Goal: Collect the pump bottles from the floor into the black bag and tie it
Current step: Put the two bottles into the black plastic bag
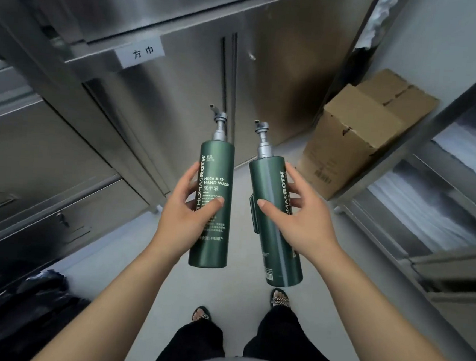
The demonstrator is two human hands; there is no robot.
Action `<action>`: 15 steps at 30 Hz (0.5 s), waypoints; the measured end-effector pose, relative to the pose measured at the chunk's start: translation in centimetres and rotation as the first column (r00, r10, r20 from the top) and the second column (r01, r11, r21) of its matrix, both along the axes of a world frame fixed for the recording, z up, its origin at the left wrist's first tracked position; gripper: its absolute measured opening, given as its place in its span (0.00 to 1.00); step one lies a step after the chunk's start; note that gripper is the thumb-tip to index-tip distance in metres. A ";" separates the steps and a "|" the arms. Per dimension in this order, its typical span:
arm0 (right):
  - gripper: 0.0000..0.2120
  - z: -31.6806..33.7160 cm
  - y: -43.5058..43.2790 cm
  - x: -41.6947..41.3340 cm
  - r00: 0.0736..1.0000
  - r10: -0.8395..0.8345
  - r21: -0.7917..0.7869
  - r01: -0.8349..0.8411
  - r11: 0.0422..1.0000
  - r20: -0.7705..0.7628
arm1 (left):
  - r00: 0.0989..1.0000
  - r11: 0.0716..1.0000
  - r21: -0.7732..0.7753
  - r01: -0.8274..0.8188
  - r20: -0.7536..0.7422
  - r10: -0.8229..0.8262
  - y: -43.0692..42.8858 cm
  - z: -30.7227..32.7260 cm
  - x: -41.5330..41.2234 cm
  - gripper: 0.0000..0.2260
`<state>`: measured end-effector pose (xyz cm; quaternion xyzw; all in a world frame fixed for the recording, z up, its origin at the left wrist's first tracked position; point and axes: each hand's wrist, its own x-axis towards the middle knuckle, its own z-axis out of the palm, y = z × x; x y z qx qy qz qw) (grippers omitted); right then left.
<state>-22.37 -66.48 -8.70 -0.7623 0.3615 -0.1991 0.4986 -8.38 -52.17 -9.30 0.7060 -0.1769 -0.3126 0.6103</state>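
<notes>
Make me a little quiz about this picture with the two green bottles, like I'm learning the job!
1. True or false: each hand holds one green pump bottle.
2. Where is the black bag? A) lower left on the floor B) on top of the cardboard box C) in the right hand
3. Fill in: the left bottle's label reads "HAND ____".

Key:
1. True: left hand holds the left bottle, right hand the right bottle.
2. A: black bag; cardboard box.
3. WASH

Left bottle [212, 204] reads "THOMAS ROTH MEGA-RICH HAND WASH 洗手液"; cabinet label [140, 52] reads "方巾".
</notes>
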 end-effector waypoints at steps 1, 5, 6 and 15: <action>0.34 -0.1 -0.5 0.1 0.999 0.036 0.009 -0.036 0.999 0.007 | 0.999 0.999 -0.007 -0.052 0.011 0.052 0.0 0.2 -0.3 0.30; 0.37 -0.2 -3.1 0.2 0.983 0.183 0.053 -0.183 0.982 0.006 | 0.969 0.969 -0.024 -0.244 0.020 0.245 -0.2 0.8 -2.7 0.30; 0.38 -0.1 -3.7 0.3 0.976 0.219 0.056 -0.219 0.974 0.002 | 0.959 0.959 -0.026 -0.282 0.012 0.283 -0.3 0.8 -3.4 0.30; 0.39 -0.8 -3.1 4.2 0.813 0.582 0.061 -0.580 0.813 -0.026 | 0.822 0.821 -0.038 -0.569 0.002 0.570 2.7 1.3 -8.4 0.30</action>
